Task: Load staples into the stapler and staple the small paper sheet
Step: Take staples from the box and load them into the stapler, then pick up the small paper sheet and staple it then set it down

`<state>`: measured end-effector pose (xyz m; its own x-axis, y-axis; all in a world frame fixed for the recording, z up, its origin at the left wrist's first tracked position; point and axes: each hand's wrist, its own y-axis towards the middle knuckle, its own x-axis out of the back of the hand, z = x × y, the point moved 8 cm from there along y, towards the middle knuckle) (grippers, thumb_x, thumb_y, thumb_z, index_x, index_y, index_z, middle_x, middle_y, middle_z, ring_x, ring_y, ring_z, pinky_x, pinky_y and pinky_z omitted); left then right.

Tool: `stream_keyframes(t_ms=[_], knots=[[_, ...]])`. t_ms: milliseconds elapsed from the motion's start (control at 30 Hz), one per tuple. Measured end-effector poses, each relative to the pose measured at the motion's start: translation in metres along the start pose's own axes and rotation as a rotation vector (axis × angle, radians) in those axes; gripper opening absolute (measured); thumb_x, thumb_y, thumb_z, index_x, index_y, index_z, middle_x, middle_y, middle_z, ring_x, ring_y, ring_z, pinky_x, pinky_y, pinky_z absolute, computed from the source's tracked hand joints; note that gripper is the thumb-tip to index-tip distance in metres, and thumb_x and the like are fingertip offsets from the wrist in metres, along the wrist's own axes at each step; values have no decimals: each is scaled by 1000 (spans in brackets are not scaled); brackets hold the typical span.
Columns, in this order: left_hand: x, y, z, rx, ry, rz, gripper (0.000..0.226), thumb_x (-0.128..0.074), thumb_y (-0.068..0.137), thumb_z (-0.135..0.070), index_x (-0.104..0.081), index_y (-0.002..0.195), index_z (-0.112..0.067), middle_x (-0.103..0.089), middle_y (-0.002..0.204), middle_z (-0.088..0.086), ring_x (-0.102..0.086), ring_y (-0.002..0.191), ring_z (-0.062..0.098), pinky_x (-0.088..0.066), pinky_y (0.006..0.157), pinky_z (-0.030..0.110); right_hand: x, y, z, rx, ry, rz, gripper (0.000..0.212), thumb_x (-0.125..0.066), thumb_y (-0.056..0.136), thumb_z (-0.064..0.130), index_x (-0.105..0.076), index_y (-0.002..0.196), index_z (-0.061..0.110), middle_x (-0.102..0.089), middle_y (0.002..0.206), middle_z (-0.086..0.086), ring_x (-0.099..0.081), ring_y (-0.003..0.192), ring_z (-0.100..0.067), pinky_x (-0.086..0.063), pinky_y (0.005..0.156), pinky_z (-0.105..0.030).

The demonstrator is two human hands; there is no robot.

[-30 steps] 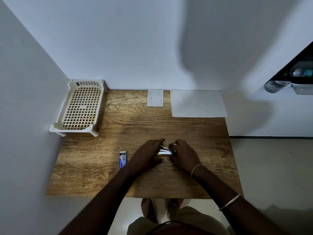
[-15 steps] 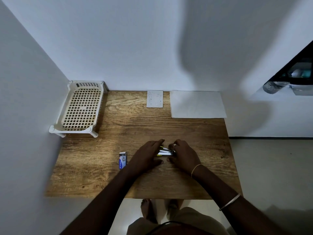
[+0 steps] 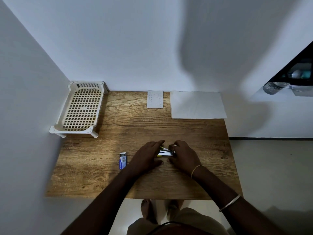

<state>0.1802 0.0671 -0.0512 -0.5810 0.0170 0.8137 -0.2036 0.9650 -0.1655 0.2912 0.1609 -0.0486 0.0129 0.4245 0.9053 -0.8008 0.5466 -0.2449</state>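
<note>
A small stapler [image 3: 165, 152] with yellow and white parts lies on the wooden table, its top swung up so the metal channel shows. My left hand [image 3: 147, 156] covers and holds its left end. My right hand [image 3: 183, 156] grips its right end; whether staples are in the fingers is hidden. A small blue staple box [image 3: 123, 160], its flap open, lies just left of my left hand. The small paper sheet [image 3: 155, 99] rests flat at the table's far edge, against the wall.
A larger white sheet [image 3: 197, 105] lies at the far right corner of the table [image 3: 101, 175]. A cream perforated plastic rack [image 3: 81, 109] stands at the far left against the walls. Floor lies to the right; my feet show below the near edge.
Both hands stay on the stapler in the same place; only slight finger shifts show.
</note>
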Motion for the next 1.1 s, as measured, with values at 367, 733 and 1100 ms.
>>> stream_keyframes(t_ms=[367, 733, 1100], knots=[[14, -1, 10, 39, -104, -62, 95, -76, 74, -65, -41, 152, -24, -47, 153, 0, -39, 142, 16, -27, 107, 20, 6, 5, 2, 13, 39, 9, 67, -69, 83, 50, -52, 141, 23, -52, 135, 1, -49, 124, -19, -49, 89, -33], [41, 26, 25, 94, 46, -84, 60, -49, 106, -34, -31, 158, -8, -22, 169, 9, -17, 157, 26, -12, 126, 41, 40, 46, 12, 29, 15, -91, 58, -67, 87, 47, -56, 137, 20, -56, 139, -1, -53, 126, -22, -47, 98, -34], [61, 83, 46, 119, 139, 7, 82, -64, 97, -31, -18, 161, -9, -6, 171, 12, -8, 158, 29, -8, 127, 42, 49, 111, 19, 55, -78, -10, 69, -67, 90, 36, -42, 150, 11, -37, 159, -9, -33, 146, -26, -33, 115, -38]])
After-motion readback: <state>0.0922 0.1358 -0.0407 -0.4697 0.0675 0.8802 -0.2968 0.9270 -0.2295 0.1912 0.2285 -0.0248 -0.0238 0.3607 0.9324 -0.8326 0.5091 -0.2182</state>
